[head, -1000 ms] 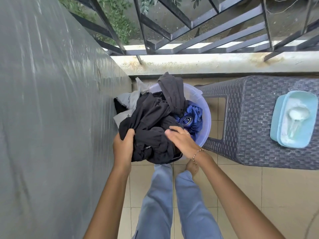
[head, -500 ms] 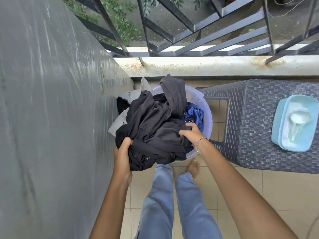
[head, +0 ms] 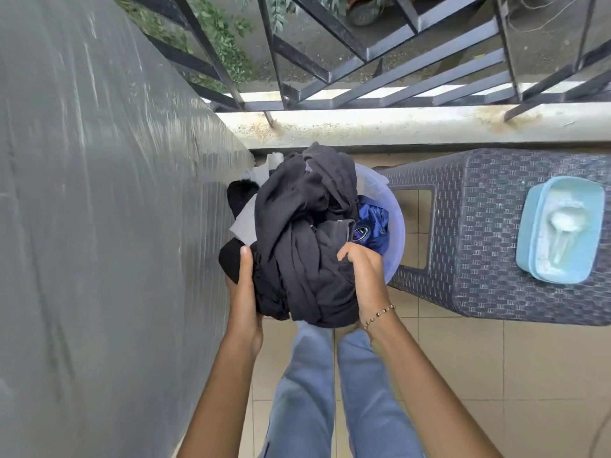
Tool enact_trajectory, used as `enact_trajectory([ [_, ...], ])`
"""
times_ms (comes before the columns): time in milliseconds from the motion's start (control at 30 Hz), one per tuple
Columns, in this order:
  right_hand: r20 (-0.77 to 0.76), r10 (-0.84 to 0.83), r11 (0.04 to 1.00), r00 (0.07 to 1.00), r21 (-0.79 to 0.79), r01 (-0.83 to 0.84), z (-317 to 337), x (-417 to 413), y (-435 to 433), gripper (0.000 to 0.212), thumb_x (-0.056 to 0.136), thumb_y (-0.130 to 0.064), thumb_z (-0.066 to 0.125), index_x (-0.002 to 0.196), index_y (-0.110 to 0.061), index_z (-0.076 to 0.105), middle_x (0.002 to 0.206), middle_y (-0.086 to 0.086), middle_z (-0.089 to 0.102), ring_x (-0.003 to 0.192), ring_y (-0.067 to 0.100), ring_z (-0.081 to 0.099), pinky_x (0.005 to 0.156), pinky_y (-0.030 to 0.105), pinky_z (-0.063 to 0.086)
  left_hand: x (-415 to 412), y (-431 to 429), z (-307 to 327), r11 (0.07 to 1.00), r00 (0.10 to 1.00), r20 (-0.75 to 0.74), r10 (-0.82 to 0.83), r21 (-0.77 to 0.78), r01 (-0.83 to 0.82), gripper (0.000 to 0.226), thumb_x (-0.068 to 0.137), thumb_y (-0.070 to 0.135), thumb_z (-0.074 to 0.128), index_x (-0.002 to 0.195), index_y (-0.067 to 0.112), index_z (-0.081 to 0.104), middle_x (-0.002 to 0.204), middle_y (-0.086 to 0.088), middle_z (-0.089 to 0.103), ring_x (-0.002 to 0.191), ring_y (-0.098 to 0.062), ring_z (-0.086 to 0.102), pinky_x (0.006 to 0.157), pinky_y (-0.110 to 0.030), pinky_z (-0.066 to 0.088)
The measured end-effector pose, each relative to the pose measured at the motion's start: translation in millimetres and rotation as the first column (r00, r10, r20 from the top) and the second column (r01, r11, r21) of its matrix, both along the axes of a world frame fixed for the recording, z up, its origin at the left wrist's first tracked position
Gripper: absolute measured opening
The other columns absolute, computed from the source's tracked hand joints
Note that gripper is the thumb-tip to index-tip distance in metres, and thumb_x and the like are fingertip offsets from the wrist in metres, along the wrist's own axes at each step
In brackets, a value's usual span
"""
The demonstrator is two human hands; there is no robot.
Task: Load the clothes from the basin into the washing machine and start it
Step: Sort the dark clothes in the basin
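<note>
A pale lilac basin [head: 395, 226] is heaped with dark clothes [head: 304, 233], mostly black, with a blue garment [head: 372, 219] and a grey piece [head: 244, 226] showing at the sides. My left hand [head: 243, 292] grips the black bundle at its left near edge. On the right near edge my right hand [head: 365, 276], a bead bracelet on its wrist, clutches the same bundle. The bundle hangs over the basin's near rim. The washing machine is not in view.
A grey wall [head: 99, 226] runs close along the left. A dark woven plastic stool [head: 496, 233] stands right of the basin, carrying a light blue tub of white powder with a scoop [head: 562, 229]. A ledge with black railing [head: 363, 94] closes the far side. Beige tiles lie underfoot.
Both hands have gathered the black clothes tighter and pulled the bundle up and toward me. The right hand shifted from the top of the pile to its near right edge.
</note>
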State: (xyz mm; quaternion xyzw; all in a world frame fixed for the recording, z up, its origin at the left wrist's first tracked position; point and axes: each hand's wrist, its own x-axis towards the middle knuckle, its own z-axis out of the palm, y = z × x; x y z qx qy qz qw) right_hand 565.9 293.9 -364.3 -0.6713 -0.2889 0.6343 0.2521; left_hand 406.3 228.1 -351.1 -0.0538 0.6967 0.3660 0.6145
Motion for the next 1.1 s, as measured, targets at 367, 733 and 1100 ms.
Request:
enact_trajectory([
  [367,-0.499,0.039,0.907,0.866,-0.346,-0.241,4,15,-11,0.056,0.074,-0.052,0.066,0.123,-0.024,0.061,0.121,-0.005,0.066,0.115,0.014,0.061,0.101,0.033,0.045,11,0,6,0.969,0.954,0.202,-0.221,-0.061,0.238,0.034,0.091,0.029,0.051,0.065,0.021,0.071,0.071,0.0,0.071,0.064,-0.016,0.067,0.057,-0.028,0.048],
  [733,-0.033,-0.153,0.985,0.988,-0.085,0.149,4,29,12,0.036,0.093,-0.023,0.056,0.128,-0.013,0.056,0.126,0.001,0.062,0.116,0.019,0.058,0.104,0.039,0.044,21,10,0,0.991,0.968,-0.221,0.123,-0.034,-0.133,0.011,0.09,0.015,0.054,0.089,0.022,0.062,0.086,0.003,0.066,0.076,-0.014,0.064,0.066,-0.028,0.055],
  [1100,-0.149,-0.356,0.926,0.923,-0.191,0.327,-4,39,11,0.019,0.089,-0.006,0.051,0.08,-0.018,0.063,0.083,-0.003,0.068,0.078,0.015,0.062,0.072,0.026,0.048,35,14,-1,0.977,0.934,-0.31,0.179,-0.055,-0.205,0.019,0.089,0.017,0.051,0.095,0.031,0.062,0.1,0.0,0.067,0.084,-0.017,0.065,0.077,-0.033,0.055],
])
